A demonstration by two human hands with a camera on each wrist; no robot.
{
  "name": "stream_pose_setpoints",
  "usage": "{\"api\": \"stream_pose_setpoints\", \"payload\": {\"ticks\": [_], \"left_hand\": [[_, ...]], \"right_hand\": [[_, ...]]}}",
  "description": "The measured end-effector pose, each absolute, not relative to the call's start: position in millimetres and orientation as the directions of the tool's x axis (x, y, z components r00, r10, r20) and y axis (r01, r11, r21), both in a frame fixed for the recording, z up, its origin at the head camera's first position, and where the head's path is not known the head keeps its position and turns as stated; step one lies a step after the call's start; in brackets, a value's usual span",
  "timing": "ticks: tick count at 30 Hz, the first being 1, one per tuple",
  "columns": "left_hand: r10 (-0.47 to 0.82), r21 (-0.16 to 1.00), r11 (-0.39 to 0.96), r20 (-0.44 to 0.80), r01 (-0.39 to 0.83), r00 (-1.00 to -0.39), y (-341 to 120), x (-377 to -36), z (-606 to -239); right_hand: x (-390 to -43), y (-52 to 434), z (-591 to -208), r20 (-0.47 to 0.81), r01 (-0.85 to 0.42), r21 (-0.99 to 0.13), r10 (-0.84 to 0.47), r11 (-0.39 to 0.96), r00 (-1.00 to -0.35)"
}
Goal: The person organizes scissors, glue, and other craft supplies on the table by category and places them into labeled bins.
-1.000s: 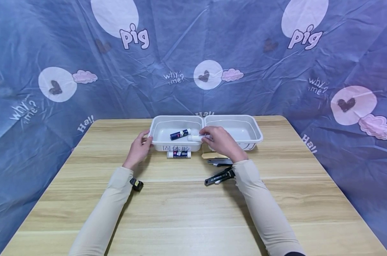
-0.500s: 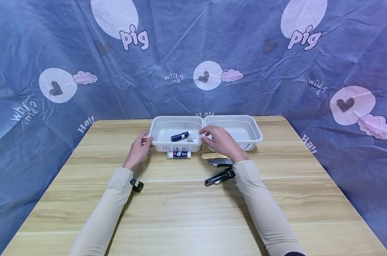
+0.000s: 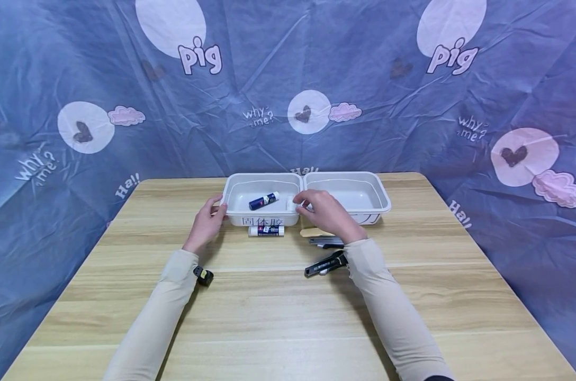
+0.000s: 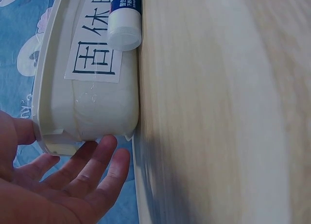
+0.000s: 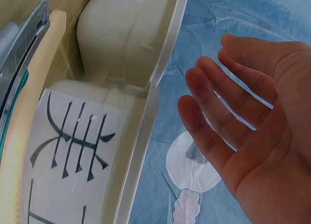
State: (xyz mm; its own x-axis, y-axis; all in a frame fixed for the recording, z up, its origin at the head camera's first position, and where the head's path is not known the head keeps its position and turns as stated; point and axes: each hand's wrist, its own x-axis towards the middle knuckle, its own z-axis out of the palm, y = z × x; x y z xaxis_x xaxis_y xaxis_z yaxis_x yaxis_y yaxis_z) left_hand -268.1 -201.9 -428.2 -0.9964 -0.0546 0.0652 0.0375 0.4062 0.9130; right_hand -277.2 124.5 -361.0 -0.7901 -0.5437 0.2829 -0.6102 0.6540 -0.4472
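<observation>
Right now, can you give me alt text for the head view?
Two white bins sit side by side on a wooden table; the left hand touches the left bin, the open right hand hovers at their junction. One glue stick lies inside.

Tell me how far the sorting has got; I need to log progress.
Done: one glue stick lies in the left bin, and a white object beside it, partly hidden by the right hand. In hand: nothing; the right hand hovers open over the rims and the left hand steadies the bin's corner. Left: another glue stick and the utility knives lie on the table; the right bin looks empty.
</observation>
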Motion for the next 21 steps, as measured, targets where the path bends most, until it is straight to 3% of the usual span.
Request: {"api": "stream_pose_setpoints", "payload": {"ticks": [21], "left_hand": [[-0.057, 0.911, 0.41, 0.081, 0.051, -0.995, -202, -268, -428]], "right_hand": [[-272, 103, -369, 0.219, -0.639, -0.427, -0.613, 0.64, -0.759]]}}
